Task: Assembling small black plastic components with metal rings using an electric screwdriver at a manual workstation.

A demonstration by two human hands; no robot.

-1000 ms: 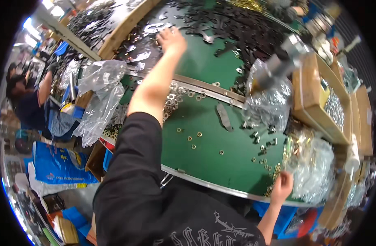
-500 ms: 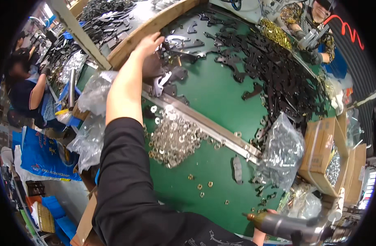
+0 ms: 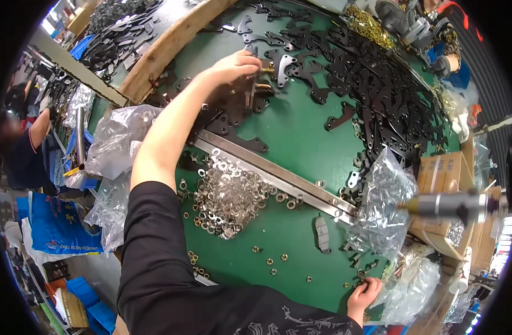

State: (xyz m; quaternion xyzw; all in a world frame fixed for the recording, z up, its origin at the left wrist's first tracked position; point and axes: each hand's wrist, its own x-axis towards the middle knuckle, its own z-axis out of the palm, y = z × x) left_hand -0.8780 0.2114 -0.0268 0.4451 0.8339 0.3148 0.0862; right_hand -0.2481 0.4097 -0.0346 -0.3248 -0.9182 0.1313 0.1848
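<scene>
Though I cannot tell whether the fingers of my left hand (image 3: 232, 68), among black bracket plates (image 3: 317, 91) beyond the rail (image 3: 284, 174), or my right hand (image 3: 364, 297), curled beside small metal fittings (image 3: 361, 273), grip anything, a low forearm (image 3: 164, 137) could scatter loose washers (image 3: 225, 195) across the surface (image 3: 295, 240).

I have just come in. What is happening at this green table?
A person works bare-handed at the green table. The left hand reaches past the metal bar, among dark metal plates; blur hides whether it holds one. The right hand is by the near edge, next to small metal pieces, its grip unclear. A heap of silver rings and a grey pad lie nearer than the bar.
</scene>
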